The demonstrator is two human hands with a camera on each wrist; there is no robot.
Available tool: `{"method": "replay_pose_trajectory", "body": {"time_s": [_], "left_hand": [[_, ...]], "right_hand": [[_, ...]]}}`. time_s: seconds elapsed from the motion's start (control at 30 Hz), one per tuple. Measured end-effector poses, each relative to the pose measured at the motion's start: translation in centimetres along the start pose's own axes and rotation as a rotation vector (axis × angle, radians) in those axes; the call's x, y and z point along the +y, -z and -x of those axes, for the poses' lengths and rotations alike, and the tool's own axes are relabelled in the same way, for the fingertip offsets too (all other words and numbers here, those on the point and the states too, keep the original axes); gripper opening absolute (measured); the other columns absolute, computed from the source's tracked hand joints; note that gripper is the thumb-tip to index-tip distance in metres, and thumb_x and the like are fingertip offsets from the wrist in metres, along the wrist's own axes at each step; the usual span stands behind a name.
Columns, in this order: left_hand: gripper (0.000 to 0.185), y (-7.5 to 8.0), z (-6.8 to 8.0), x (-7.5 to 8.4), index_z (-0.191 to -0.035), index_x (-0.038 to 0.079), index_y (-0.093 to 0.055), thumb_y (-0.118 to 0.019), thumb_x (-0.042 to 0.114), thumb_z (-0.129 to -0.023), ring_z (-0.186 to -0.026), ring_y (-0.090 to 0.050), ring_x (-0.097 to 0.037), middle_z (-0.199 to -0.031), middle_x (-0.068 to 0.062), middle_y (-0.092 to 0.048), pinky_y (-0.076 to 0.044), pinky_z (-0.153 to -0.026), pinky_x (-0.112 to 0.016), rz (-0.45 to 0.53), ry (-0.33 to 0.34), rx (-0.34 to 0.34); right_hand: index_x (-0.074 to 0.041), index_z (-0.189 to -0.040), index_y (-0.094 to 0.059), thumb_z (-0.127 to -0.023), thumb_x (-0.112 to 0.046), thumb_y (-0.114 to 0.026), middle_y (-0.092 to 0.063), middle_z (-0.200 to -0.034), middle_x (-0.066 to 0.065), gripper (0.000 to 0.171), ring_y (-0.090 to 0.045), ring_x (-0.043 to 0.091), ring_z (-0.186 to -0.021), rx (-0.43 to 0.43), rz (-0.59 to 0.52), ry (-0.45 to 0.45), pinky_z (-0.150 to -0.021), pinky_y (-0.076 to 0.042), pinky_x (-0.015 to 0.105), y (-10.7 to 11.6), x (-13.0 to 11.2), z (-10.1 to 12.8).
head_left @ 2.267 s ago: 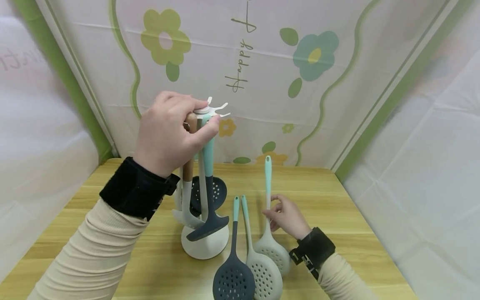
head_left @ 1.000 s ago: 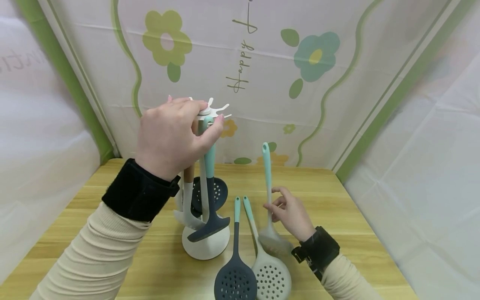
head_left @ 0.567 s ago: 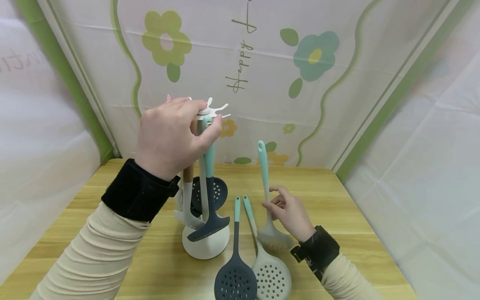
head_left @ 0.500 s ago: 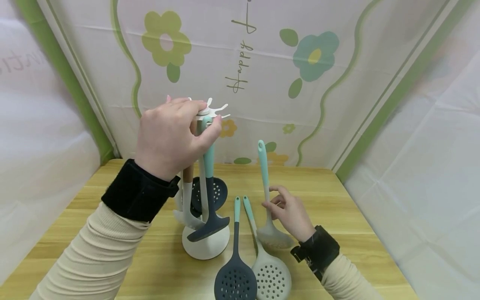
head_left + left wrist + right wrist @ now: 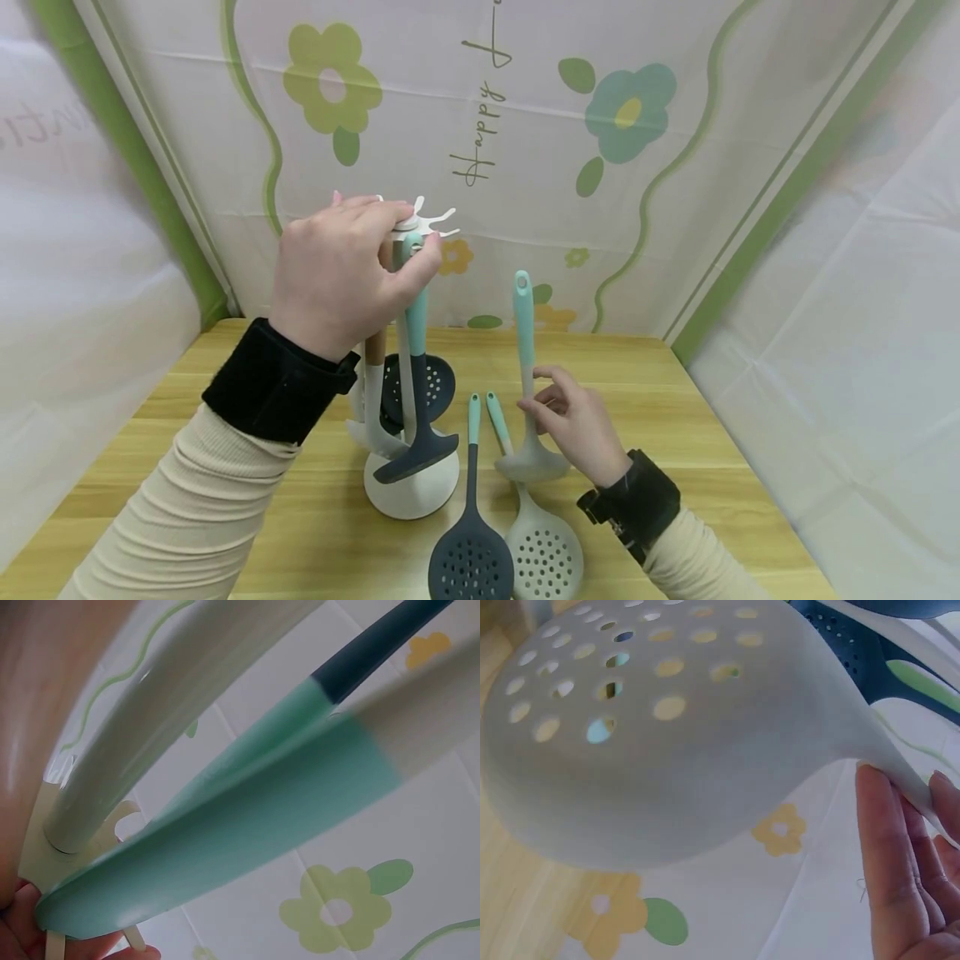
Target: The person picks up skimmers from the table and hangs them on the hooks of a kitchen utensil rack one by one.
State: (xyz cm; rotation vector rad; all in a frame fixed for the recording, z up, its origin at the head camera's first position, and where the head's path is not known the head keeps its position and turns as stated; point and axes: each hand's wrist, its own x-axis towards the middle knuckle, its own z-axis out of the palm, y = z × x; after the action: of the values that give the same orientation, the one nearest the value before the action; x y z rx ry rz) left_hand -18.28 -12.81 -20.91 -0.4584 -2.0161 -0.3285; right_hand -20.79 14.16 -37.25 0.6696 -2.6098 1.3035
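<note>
Left hand (image 5: 341,271): fingers curled round the rack (image 5: 411,492) top, among hung tools.
Right hand (image 5: 573,421): pinches a pale skimmer (image 5: 525,367) upright, bowl just off the desk (image 5: 225,500).
Between hands: two skimmers (image 5: 470,558) lying flat.

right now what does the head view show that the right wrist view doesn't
Only the head view shows the left hand gripping the top of the white hanging utensil rack, the light wooden table, and the dark grey perforated skimmer and pale grey perforated skimmer lying flat.

Only the right wrist view shows the lifted skimmer's round holes from below.

Both show the right hand pinching the pale grey mint-handled skimmer, and the flowered backdrop.
</note>
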Motion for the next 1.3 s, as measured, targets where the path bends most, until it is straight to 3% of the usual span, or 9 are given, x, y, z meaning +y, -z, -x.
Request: {"method": "replay_pose_trajectory", "body": {"time_s": [0.23,0.47,1.1,1.3], "left_hand": [[0.046,-0.1,-0.1,-0.1,-0.1,-0.002,-0.076,-0.053,0.036,-0.087,-0.09,-0.073,-0.029,-0.05,-0.006,-0.057,-0.058,-0.081,-0.054,0.011,-0.012,0.015],[0.046,-0.1,-0.1,-0.2,-0.101,-0.001,-0.076,-0.053,0.035,-0.086,-0.066,-0.067,-0.023,-0.052,-0.006,-0.058,-0.058,-0.081,-0.053,0.021,-0.016,0.021],[0.045,-0.1,0.0,-0.4,-0.101,0.0,-0.076,-0.05,0.034,-0.086,-0.063,-0.063,-0.021,-0.049,-0.004,-0.054,-0.055,-0.092,-0.056,0.076,-0.01,0.023],[0.044,-0.2,0.1,-0.4,-0.1,0.0,-0.076,-0.05,0.032,-0.086,-0.05,-0.05,-0.017,-0.053,-0.004,-0.054,-0.055,-0.092,-0.056,0.082,-0.018,0.027]], "right_hand": [[-0.006,-0.125,-0.058,-0.092,-0.009,-0.067,-0.074,-0.088,0.01,0.035,-0.07,0.012,-0.068,-0.004,-0.002,0.027,-0.064,-0.057,0.021,-0.1,-0.8,0.1],[-0.004,-0.127,-0.056,-0.093,-0.006,-0.064,-0.075,-0.092,0.011,0.035,-0.072,0.016,-0.074,-0.015,-0.01,0.048,-0.067,-0.059,0.024,-0.1,-1.2,0.1],[-0.001,-0.134,-0.053,-0.094,-0.003,-0.061,-0.075,-0.095,0.012,0.041,-0.074,0.02,-0.077,0.002,0.003,0.126,-0.07,-0.061,0.027,-0.2,-2.4,0.2],[0.002,-0.135,-0.053,-0.094,-0.001,-0.061,-0.075,-0.095,0.013,0.042,-0.074,0.019,-0.076,0.024,0.003,0.186,-0.069,-0.06,0.024,-0.3,-2.8,0.4]]}}
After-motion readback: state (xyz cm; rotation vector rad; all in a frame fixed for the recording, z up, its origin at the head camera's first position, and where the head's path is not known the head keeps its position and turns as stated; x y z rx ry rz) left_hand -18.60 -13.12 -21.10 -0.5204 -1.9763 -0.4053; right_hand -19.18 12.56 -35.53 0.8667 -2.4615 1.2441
